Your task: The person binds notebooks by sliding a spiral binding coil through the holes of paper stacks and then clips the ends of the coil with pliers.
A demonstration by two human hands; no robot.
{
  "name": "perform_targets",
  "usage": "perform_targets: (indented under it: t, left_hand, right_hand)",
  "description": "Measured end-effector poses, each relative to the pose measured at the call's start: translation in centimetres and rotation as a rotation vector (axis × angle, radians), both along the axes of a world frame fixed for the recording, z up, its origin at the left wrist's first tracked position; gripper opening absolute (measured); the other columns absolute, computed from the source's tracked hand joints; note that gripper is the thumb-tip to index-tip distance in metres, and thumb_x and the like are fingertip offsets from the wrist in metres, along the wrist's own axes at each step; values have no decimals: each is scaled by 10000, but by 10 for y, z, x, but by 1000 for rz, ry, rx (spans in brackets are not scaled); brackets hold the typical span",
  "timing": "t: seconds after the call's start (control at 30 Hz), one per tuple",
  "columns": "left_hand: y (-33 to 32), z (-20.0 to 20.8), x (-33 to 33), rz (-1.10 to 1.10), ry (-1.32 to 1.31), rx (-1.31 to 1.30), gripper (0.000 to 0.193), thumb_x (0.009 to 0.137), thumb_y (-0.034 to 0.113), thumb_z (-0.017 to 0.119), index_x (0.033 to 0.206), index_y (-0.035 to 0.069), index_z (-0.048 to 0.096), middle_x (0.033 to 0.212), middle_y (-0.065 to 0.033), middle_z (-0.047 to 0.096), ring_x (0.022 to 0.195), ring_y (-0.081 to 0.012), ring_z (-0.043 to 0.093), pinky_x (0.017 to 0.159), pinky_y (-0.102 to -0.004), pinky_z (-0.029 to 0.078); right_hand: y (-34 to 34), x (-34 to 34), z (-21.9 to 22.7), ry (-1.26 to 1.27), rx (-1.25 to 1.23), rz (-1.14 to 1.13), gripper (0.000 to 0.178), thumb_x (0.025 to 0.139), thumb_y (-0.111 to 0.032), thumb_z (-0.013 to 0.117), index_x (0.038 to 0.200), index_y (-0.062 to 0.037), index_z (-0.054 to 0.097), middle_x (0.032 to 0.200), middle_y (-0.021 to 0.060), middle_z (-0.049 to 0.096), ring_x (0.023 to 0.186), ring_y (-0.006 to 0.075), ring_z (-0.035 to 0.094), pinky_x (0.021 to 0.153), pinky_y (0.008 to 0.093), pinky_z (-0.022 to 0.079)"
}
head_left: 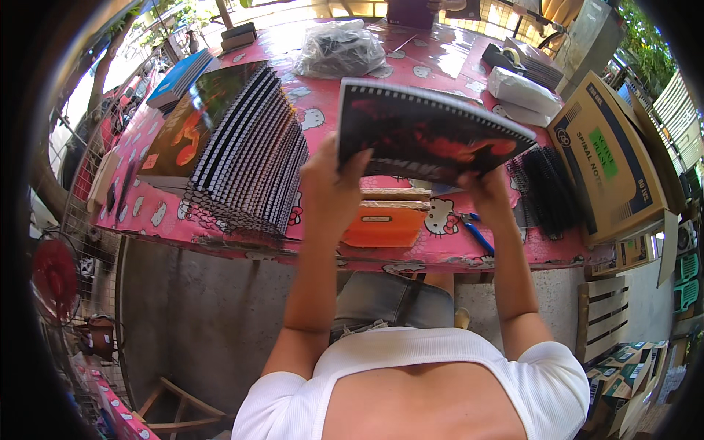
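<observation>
Raised above the table is a spiral notebook (418, 132) with a dark cover and reddish picture, its coil along the far edge. My left hand (330, 176) grips its left side, thumb on the cover. At the lower right corner my right hand (485, 189) holds it too. Below the notebook, an orange block (385, 226) with a brown top edge sits at the table's near edge. Blue-handled pliers (478, 235) lie beside my right forearm. To my left stands a tall stack of spiral notebooks (246, 147), coils facing me.
The pink patterned table (315, 117) carries a clear plastic bag (341, 50) at the back. Black coils (546, 191) lie on the right next to a large cardboard box (609, 161). Blue books (180, 77) sit far left; a white package (522, 92) and tape dispenser (506, 55) are far right.
</observation>
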State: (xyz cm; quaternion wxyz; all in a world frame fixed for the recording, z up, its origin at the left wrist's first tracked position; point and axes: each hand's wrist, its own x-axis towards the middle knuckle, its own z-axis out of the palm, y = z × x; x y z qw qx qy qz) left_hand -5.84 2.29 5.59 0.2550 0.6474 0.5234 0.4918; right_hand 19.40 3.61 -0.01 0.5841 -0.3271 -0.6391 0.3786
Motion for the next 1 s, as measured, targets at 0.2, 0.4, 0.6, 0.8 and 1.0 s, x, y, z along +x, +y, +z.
perform_targets:
  t: [0.2, 0.4, 0.6, 0.8, 1.0]
  left_hand:
    - [-4, -22, -9, -62, -21, 102, 445, 828, 1, 639, 1247, -23, 488, 1151, -181, 600, 1067, -281, 601, 888, -318, 451]
    - [-28, -35, 54, -13, 591, 429, 565, 871, 136, 616, 1379, 25, 398, 1362, -157, 468, 1299, -319, 407, 1122, -424, 219]
    - [-21, -46, 58, -291, 538, 360, 386, 889, 197, 597, 1231, 28, 537, 1113, -138, 614, 1099, -280, 554, 1072, -442, 291]
    - [-10, -42, 58, -201, 353, 537, 119, 757, 163, 739, 853, 96, 715, 831, -13, 685, 829, -185, 622, 955, -391, 367]
    - [-15, -51, 49, -159, 319, 464, 139, 721, 188, 760, 826, 102, 733, 785, 6, 685, 783, -164, 605, 896, -364, 360]
  right_hand:
    - [-12, 0, -64, -545, 16, -58, 472, 775, 124, 543, 1218, -26, 486, 1161, 147, 565, 1095, 272, 543, 901, 347, 446]
    - [-36, -21, -69, -547, -195, 91, 504, 687, 150, 577, 1158, -25, 536, 1123, 189, 575, 1095, 351, 540, 917, 390, 442]
    - [56, 150, -74, -1172, -90, -1009, 191, 766, -174, 727, 899, -52, 664, 928, 150, 638, 881, 335, 617, 811, 433, 494]
    - [62, 188, -66, -1210, -226, -948, 173, 823, -111, 634, 982, -47, 659, 964, 179, 630, 904, 361, 617, 813, 434, 499]
    - [-38, 34, -1, -703, 333, -443, 336, 748, 78, 614, 1048, -59, 677, 905, 131, 652, 764, 244, 631, 693, 343, 518]
